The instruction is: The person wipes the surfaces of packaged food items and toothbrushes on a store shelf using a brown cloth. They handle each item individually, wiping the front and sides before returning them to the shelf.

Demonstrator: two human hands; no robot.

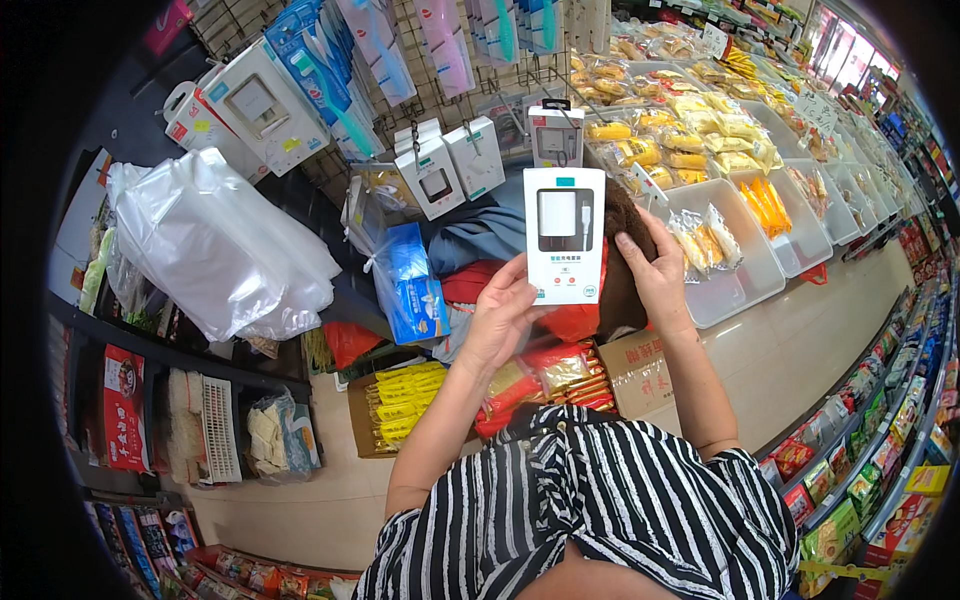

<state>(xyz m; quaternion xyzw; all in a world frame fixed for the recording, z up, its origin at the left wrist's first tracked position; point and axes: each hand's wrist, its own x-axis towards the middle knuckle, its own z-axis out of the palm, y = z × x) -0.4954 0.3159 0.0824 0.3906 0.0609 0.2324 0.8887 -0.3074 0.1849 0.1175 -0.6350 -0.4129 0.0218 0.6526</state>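
My left hand (501, 311) grips the lower left corner of a white charger box (565, 289), upright with its front facing me. Its window shows a white plug adapter and a cable. My right hand (658, 266) pinches a dark brown fuzzy cloth (624, 289) just right of the box. Directly behind the box hangs a smaller boxed charger (556, 124) on a rack hook. More white charger boxes (433, 187) hang to the left. Blue-grey fabric (472, 236) and a red cloth (471, 281) lie behind my left hand.
Toothbrush packs (330, 90) hang from the wire rack at the upper left, above a stack of clear plastic bags (217, 247). Plastic bins (720, 289) of wrapped snacks line the right. Below my hands, a carton (634, 375) stands beside yellow packets (405, 401). Shelves (862, 450) curve along the right.
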